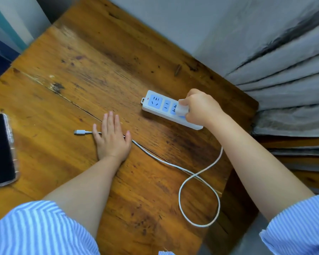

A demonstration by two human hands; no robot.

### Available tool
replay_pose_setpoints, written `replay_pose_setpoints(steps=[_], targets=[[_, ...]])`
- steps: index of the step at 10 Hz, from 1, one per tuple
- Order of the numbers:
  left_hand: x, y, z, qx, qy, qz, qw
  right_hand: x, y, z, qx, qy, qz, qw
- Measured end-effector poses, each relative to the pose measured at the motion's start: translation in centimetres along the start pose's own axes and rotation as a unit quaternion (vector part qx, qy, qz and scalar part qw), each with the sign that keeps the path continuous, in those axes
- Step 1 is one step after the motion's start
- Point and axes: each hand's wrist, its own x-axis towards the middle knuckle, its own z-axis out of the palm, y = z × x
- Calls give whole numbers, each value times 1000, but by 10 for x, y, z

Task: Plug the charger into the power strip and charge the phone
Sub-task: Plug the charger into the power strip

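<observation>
A white power strip [156, 105] with blue sockets lies on the wooden table [72, 74], right of centre. My right hand [201, 107] grips the white charger block [181, 109] and holds it against a socket on the strip. From the charger a white cable [191, 173] loops over the table and runs left under my left hand [111, 138], which rests flat with fingers apart on it. The cable's plug end [79, 132] sticks out to the left of that hand. A black phone [0, 150] in a clear case lies at the left edge, screen lit.
The table's right edge runs close to the power strip, and grey layered fabric [284, 80] is stacked beyond it. A grey wall stands behind the table. Blue striped sleeves fill the bottom corners.
</observation>
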Motion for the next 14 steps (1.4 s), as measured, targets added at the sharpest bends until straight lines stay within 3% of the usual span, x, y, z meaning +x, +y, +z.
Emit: replay_pose_setpoints(steps=[5, 14], targets=[[1, 2, -4, 0, -19, -9, 1000, 19, -31, -14, -117, -71, -61, 989], [1, 2, -7, -2, -13, -19, 1000, 29, -36, -12, -131, -96, -94, 982]])
